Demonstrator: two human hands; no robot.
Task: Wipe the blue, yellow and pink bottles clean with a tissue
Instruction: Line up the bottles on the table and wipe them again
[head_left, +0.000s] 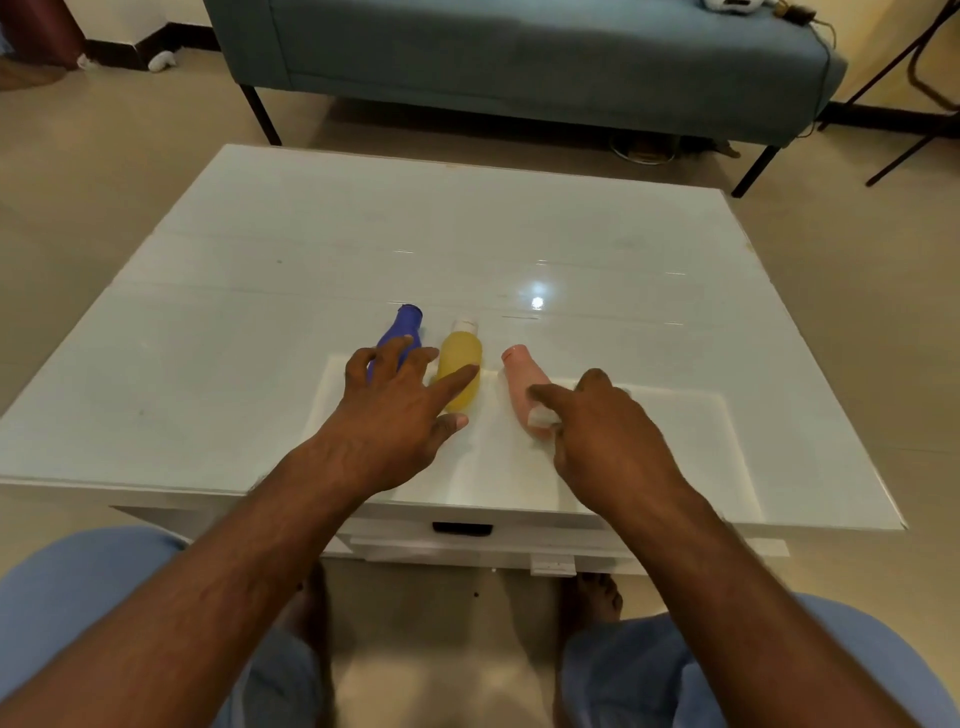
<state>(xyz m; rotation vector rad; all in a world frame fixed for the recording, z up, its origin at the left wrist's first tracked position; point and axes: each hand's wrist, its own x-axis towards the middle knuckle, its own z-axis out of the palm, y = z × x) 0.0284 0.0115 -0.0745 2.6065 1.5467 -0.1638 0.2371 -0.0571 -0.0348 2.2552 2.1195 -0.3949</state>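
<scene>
1. Blue bottle (401, 332) is lying on its side on the white table (260, 322), furthest left of the three, cap end pointing away from the person; its near half is sitting hidden under the left hand.
2. Left hand (395, 410) is hovering over the blue and yellow ones with fingers spread wide and pretty straight, holding nothing; index finger is lying across the yellow bottle's body; can't tell if the other fingertips are actually touching the blue one.
3. Yellow bottle (460, 358) is lying just beside the blue one, white cap pointing away; the two are looking nearly touching.
4. Pink bottle (522, 379) is lying a bit apart to the right of the yellow, angled slightly, near end tucked under the right hand.
5. Right hand (602, 431) is pinching a small white tissue (540, 414) between thumb and fingers, pressing it right against the pink bottle's lower end; index finger is pointing left over it.
6. Behind the table, a teal sofa (519, 57) is sitting on the tiled floor; the person's knees in light blue trousers (78, 597) are showing at the bottom.
</scene>
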